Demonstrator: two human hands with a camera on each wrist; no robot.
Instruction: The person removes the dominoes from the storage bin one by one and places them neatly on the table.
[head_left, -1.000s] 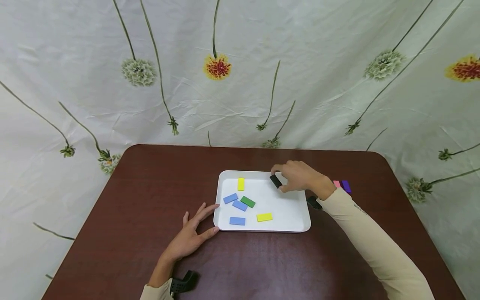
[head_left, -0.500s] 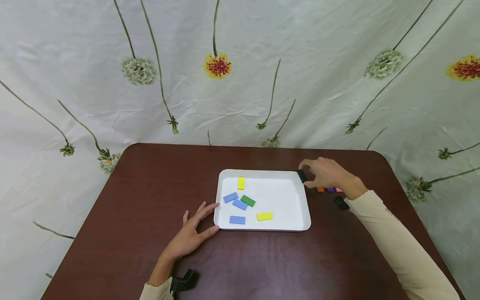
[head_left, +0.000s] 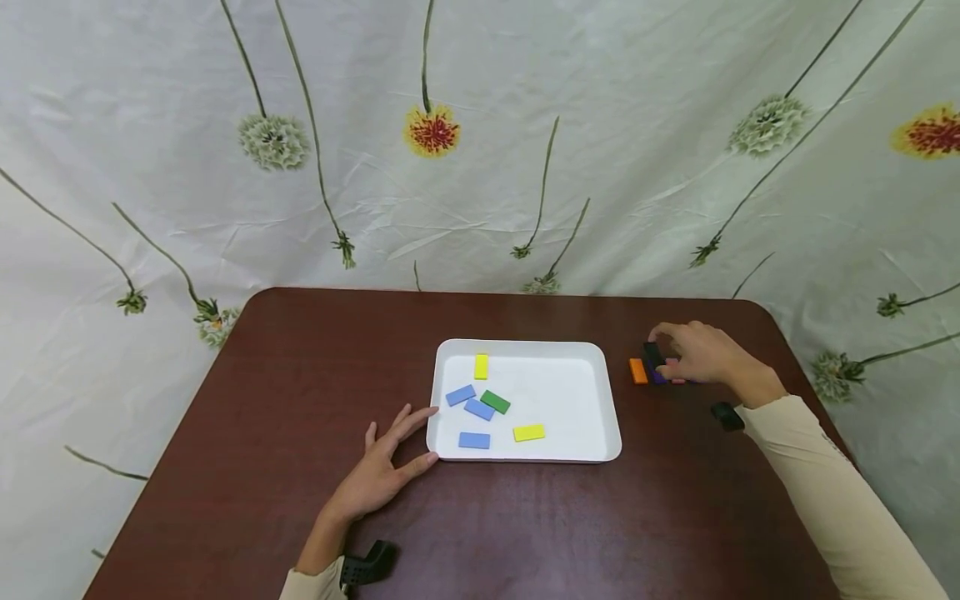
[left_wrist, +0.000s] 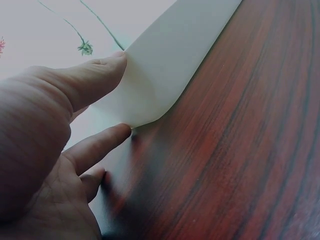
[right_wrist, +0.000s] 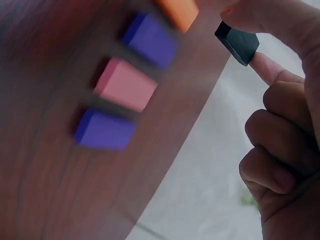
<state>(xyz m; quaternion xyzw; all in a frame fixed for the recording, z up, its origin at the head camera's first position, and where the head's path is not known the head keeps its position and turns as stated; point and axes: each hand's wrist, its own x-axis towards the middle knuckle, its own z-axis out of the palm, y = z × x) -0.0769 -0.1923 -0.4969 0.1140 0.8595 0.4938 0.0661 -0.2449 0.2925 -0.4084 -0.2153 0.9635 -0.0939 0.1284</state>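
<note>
Since lifted off tray [head_left: 611, 408]: black block [head_left: 652, 354] pinched in right hand [head_left: 701, 354] fingers, over row at tray's 3 o'clock; left hand [head_left: 382, 471] fingers spread flat, steadying tray.

No readable text or labels anywhere

Dark wood table [head_left: 525, 525]: white tray [head_left: 607, 417] at centre, row of orange block [head_left: 637, 371], purple and pink blocks far right, left hand [head_left: 378, 475] flat near-left of tray.
</note>
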